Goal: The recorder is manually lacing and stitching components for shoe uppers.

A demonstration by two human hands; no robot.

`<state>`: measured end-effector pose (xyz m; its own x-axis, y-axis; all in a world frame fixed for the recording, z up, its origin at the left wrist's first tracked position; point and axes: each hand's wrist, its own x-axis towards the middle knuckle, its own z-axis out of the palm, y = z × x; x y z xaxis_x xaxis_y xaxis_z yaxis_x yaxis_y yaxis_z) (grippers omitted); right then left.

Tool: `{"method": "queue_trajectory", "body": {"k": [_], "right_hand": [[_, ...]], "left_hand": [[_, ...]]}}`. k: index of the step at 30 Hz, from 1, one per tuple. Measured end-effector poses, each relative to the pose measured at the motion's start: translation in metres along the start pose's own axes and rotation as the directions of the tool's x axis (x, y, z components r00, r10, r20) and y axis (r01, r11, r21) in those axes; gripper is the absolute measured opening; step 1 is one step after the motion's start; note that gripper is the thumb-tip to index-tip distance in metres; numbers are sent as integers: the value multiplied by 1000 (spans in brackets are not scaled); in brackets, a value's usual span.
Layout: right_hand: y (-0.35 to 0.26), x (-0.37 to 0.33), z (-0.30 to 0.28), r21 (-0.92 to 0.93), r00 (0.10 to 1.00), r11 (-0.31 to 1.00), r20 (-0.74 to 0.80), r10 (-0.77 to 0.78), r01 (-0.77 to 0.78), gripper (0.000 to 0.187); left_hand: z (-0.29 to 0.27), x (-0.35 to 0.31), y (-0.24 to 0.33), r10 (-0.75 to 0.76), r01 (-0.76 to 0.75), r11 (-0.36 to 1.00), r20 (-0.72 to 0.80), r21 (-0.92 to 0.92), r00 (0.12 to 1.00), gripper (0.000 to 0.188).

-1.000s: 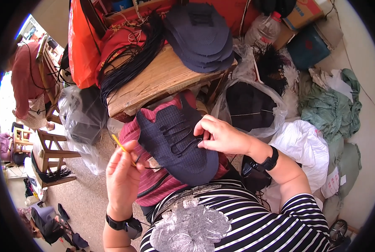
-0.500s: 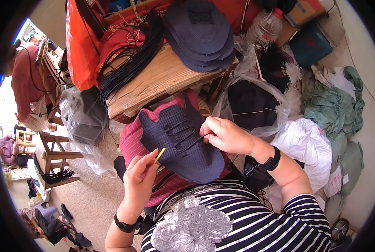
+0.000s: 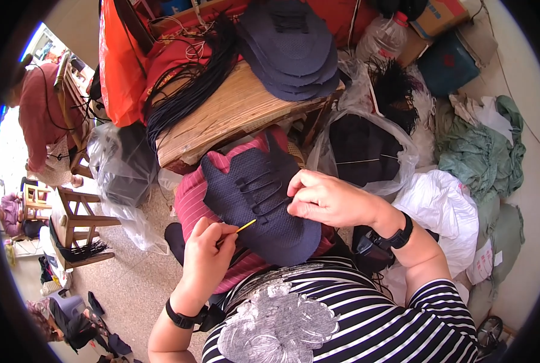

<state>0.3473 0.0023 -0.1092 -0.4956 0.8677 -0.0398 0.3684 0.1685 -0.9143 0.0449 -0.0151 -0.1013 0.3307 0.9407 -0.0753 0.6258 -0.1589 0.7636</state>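
A dark blue shoe top of bumpy cloth (image 3: 227,190) lies on the person's lap, on a red cloth with thin pale stripes (image 3: 191,199). It sits just outside the near edge of a brown wooden surface (image 3: 221,115). A thin black lace (image 3: 270,207) makes loops across its middle. The left hand (image 3: 208,257) is by the shoe top's lower left side. Its fingers pinch a thin yellow stick (image 3: 246,226), and the stick's tip points over the shoe top. The right hand (image 3: 327,199) is at the right side of the shoe top, with its fingers bent in. I cannot tell if they are closed on anything.

On the surface, a pile of dark blue shoe tops (image 3: 288,54) sits at the right end, and its bottom pokes past the near edge. A long bunch of black laces (image 3: 203,85) lies at the left end. A bright red plastic bag (image 3: 119,72) hangs just past the left edge. To the right of the surface are a clear plastic bag with black things in it (image 3: 367,145), a shiny white sack (image 3: 439,212) and a crumpled green cloth (image 3: 481,157).
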Motion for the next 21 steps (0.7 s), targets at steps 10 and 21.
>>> {"method": "queue_trajectory", "body": {"k": [10,21], "right_hand": [[-1,6,10,-567,954,811,-144,-264,140,19],[15,2,41,-214,987,976,-141,-74,42,24]], "left_hand": [[14,15,1,139,-138,990,-42,21,989,12],[13,23,1,218,-219,972,18,89,976,11]]}}
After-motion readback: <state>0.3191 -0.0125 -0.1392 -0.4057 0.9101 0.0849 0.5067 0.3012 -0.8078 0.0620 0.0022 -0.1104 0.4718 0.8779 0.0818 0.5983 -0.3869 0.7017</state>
